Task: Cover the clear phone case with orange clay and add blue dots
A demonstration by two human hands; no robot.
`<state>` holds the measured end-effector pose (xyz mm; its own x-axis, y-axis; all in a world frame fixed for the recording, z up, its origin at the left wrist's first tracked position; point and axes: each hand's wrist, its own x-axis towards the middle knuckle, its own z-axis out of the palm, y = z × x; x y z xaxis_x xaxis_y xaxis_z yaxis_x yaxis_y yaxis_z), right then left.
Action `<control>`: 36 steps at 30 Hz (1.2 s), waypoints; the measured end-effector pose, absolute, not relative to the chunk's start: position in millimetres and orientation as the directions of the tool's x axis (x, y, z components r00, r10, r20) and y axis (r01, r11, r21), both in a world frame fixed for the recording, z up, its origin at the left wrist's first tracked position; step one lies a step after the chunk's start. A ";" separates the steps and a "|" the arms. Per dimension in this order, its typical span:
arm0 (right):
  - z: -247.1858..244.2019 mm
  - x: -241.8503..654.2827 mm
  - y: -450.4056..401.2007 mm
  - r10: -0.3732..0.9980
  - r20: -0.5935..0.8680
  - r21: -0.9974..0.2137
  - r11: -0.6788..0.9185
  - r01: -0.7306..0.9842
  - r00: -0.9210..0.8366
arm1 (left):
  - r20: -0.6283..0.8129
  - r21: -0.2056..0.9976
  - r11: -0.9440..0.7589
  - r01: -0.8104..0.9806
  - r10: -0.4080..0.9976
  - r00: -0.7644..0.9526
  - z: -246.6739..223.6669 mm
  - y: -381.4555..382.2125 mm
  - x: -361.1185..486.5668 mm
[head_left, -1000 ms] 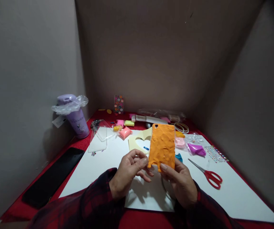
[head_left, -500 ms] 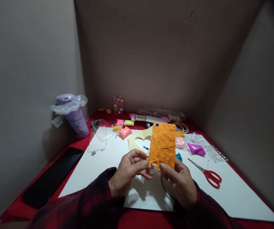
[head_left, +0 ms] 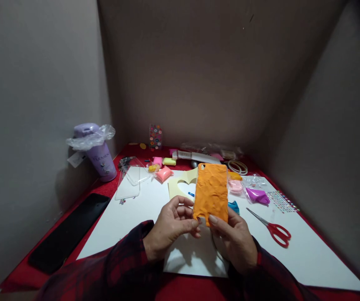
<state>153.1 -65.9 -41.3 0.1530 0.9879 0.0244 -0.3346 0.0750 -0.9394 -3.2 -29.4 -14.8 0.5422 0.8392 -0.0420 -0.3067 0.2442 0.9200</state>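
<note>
The orange clay-covered phone case (head_left: 211,191) is held upright above the counter (head_left: 111,190), pinched at its lower edge by both hands. Compared with the view half a second ago, the case has shifted slightly to the left and its top has tipped a little the same way; the upper corner with the camera hole now stands nearer the cream heart stencil (head_left: 182,186). The grip points have not changed, so the shift reads as a small re-angling of the case, probably to bring its lumpy clay surface into view, and not as a release or set-down. The right hand (head_left: 234,238) is closed on the lower right corner, thumb flat on the clay face and the other fingers behind. The left hand (head_left: 170,228) is curled, with thumb and fingertips meeting at the lower left corner; how firmly it grips cannot be told. Below the hands lies a white paper sheet (head_left: 129,217), bare on the left and toward the near edge, which gives open room for lowering the case. To the right, the red scissors (head_left: 275,230) lie near the right hand, with a purple clay bag (head_left: 258,195) and a sticker sheet (head_left: 282,202) beyond them. A clear phone case (head_left: 129,182) lies at the far left of the sheet, a black slab (head_left: 68,232) lies along the left counter edge, and a lilac bottle (head_left: 100,156) stands against the left wall.
</note>
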 end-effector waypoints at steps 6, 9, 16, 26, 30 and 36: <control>-33.6 149.4 -67.9 0.990 0.022 -0.920 0.074 -0.386 0.136 | -0.118 0.904 0.324 -0.280 0.816 0.565 -16.7 -27.2 -4.6; -30.8 147.7 -68.4 0.994 0.011 -0.908 0.054 -0.415 0.105 | -0.133 0.904 0.339 -0.261 0.802 0.582 -19.3 -26.7 -3.8; -38.7 149.5 -67.7 1.000 0.019 -0.919 0.014 -0.394 -0.008 | -0.159 0.909 0.354 -0.222 0.785 0.599 -18.9 -26.8 -3.8; -33.7 147.0 -71.0 0.995 0.026 -0.924 -0.014 -0.382 -0.098 | -0.145 0.881 0.387 -0.272 0.769 0.623 -16.7 -26.4 -3.8; -34.0 147.1 -70.8 0.994 0.003 -0.919 -0.039 -0.392 -0.106 | -0.150 0.887 0.378 -0.265 0.779 0.608 -17.4 -25.9 -3.7; -35.0 147.3 -70.3 0.997 -0.031 -0.923 -0.055 -0.380 -0.069 | -0.175 0.889 0.389 -0.242 0.777 0.605 -14.2 -27.9 -2.1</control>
